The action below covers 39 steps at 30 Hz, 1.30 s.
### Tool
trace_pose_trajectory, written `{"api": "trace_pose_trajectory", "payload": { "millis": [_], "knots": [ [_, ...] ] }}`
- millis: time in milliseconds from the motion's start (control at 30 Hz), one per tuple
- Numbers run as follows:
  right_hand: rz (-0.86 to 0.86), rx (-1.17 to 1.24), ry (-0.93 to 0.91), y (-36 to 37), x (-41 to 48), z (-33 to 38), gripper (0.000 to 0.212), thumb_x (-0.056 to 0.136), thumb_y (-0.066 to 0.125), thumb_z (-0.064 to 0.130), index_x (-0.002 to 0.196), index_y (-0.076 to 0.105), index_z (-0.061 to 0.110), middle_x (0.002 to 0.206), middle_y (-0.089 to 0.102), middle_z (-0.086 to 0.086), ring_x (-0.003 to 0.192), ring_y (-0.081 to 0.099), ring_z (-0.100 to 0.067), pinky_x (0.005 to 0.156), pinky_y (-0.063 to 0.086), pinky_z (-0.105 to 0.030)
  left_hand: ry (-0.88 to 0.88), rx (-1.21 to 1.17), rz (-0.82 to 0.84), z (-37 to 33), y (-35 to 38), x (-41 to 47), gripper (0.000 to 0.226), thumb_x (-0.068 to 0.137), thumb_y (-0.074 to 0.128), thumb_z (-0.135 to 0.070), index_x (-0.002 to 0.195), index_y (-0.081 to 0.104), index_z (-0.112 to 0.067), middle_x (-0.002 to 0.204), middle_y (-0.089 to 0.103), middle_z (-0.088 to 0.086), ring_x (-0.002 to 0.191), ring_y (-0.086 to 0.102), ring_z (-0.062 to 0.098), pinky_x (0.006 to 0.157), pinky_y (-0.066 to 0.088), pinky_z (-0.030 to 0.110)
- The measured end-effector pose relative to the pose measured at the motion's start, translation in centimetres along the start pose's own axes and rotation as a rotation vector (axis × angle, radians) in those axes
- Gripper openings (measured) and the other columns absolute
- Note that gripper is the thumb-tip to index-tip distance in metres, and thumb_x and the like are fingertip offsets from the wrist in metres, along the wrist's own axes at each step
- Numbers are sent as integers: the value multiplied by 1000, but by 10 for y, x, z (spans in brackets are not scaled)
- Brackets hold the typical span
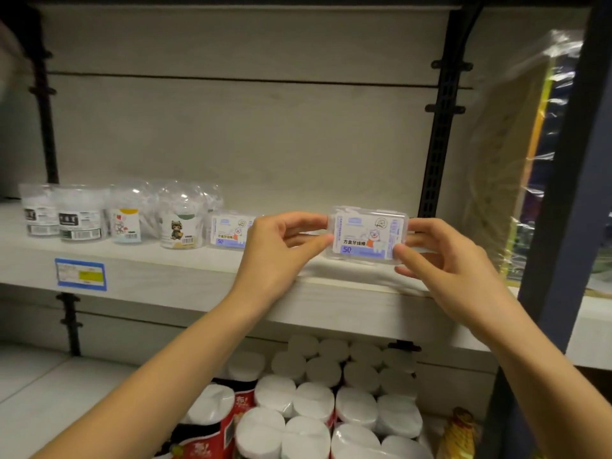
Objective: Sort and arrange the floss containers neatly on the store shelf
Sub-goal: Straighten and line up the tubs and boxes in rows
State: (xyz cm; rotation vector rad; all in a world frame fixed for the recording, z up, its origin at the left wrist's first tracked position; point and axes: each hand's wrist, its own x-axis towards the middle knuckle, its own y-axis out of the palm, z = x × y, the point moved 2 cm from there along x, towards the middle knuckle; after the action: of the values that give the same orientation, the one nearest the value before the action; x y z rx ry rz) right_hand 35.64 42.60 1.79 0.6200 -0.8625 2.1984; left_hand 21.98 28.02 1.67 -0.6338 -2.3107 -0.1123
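Note:
A clear rectangular floss box [367, 236] with a blue-and-white label is held over the right part of the white shelf [185, 276]. My left hand [275, 251] pinches its left end and my right hand [440, 256] pinches its right end. A second box of the same kind [228, 231] stands on the shelf just left of my left hand. Further left stand round clear floss tubs in a row: one with a cat figure label [180, 223], one with a yellow-topped label [127, 220], and two with black labels [79, 217], [38, 213].
A blue price tag [81, 274] is stuck on the shelf's front edge. Below, packs of white paper rolls [314, 402] fill the lower shelf. A black upright [437, 140] bounds the bay on the right, with plastic-wrapped goods [516, 154] beyond it.

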Motion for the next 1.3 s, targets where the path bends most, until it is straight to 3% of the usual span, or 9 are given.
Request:
{"api": "trace_pose_trajectory", "payload": {
  "millis": [100,233,300,500,633,733,867,1100,1300],
  "knots": [
    [7,-17,3,8,3,2,27,86,60,27,112,54,27,100,66,14,85,66,2,74,57,-19,23,38,-6,0,-10,-1,20,76,72,-6,95,71,-12,95,74,0,84,72,12,80,56,21],
    [-4,-26,-62,31,18,19,16,83,62,29,98,56,33,89,69,15,85,66,1,80,56,-28,42,86,7,-3,-45,8,19,74,73,-3,82,68,-20,85,72,-8,73,70,2,69,53,12],
    [26,-38,-81,52,28,31,14,83,63,30,94,55,35,88,67,18,84,66,3,78,57,-28,69,179,4,-3,-72,16,22,73,74,-5,82,66,-24,84,71,-8,74,68,0,73,52,12],
    [120,-127,-29,127,46,51,37,81,66,30,116,53,25,95,65,10,81,65,-6,74,54,-26,98,531,55,14,-144,31,18,78,72,-15,94,67,-20,76,69,-10,73,65,-5,72,49,15],
    [165,-236,19,158,47,56,41,80,67,32,118,51,29,95,62,14,86,64,-6,78,55,-28,127,764,175,31,-169,34,17,81,67,-28,98,65,-25,90,72,-11,88,65,10,88,50,34],
    [162,-324,24,166,49,59,40,80,66,36,118,53,33,97,61,16,85,64,-4,78,54,-25,186,838,213,36,-179,34,24,86,60,-36,109,62,-29,103,69,-14,85,57,4,82,46,25],
    [74,-404,-17,169,47,64,43,81,65,36,122,52,35,102,57,18,79,63,-2,77,52,-19,430,908,200,38,-187,35,30,87,59,-36,116,61,-26,111,63,-12,105,56,11,83,42,28],
    [38,-521,-43,178,59,64,37,79,68,33,115,59,31,98,58,15,76,63,-4,74,51,-18,661,1180,204,46,-182,46,33,59,83,-23,89,72,-18,82,63,-3,75,59,20,68,24,28],
    [5,-574,-104,184,65,62,36,82,66,33,117,62,28,105,57,9,73,60,-4,66,38,-10,760,1272,164,45,-177,49,21,61,80,-26,75,72,-13,74,62,1,69,58,24,66,23,31]
  ]
}}
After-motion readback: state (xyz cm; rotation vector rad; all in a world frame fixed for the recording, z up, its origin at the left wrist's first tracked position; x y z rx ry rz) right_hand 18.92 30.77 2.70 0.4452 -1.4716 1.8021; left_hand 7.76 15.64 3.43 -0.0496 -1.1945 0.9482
